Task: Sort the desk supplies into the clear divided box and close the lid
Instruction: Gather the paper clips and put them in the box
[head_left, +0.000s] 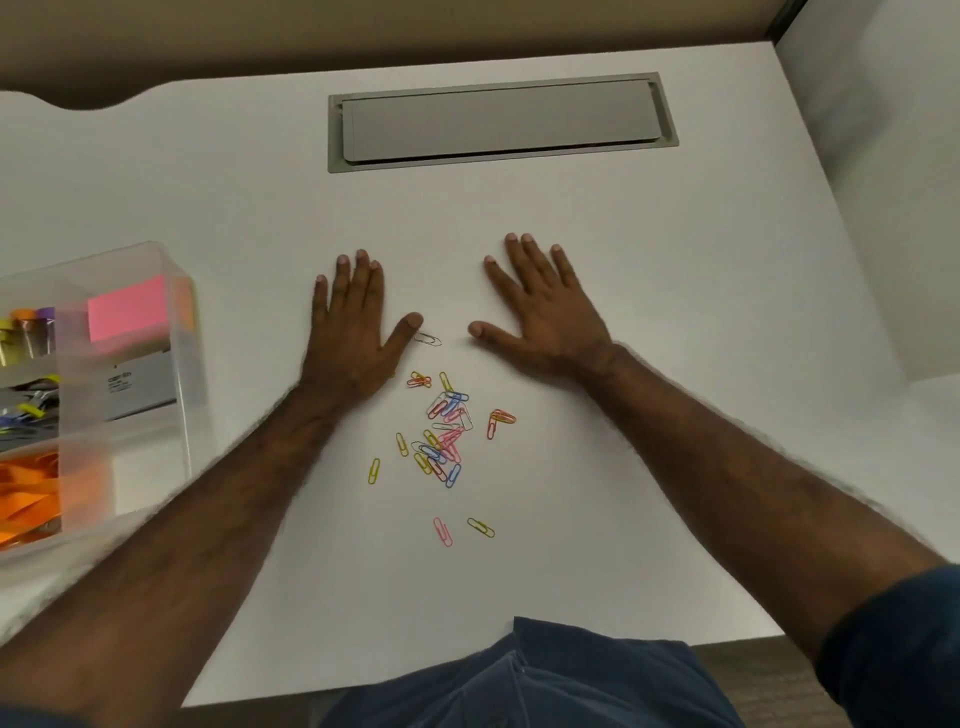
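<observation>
A white desk (675, 467) with a grey cable hatch (501, 122) is seen. Coloured paper clips (444, 434) are scattered nearer than the hatch, flanked by the flattened, empty left hand (353, 332) and right hand (545, 312).

A white desk (571, 223) filled most of the view, its top matte and evenly lit, with soft shadows. A grey hatch (501, 122) sat recessed in the desk near the far edge, its flap shut within a grey frame. Beyond the far edge ran a tan panel (363, 31). A white partition (883, 156) stood along the right side. Brown floor (753, 670) showed below the near edge.
</observation>
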